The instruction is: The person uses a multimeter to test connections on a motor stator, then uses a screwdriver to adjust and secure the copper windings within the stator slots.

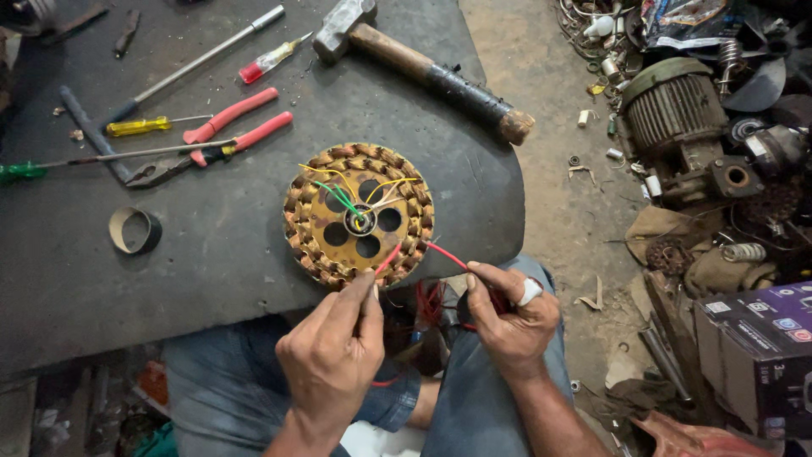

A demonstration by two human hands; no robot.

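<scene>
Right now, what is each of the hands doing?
Left hand: pinched shut on a red wire.
Right hand: pinched shut on another red wire.

Left hand [331, 360]: back facing the camera, forearm rising from the lower edge of the view, wrist straight. Thumb and forefinger are pinched together at the top of the hand; the other fingers curl beneath. Right hand [510, 315]: forearm entering from the lower right, wrist bent inward toward the left hand. Its grip is likewise a closed thumb-and-forefinger pinch, remaining fingers folded into the palm. The two hands sit near each other, not touching.
</scene>
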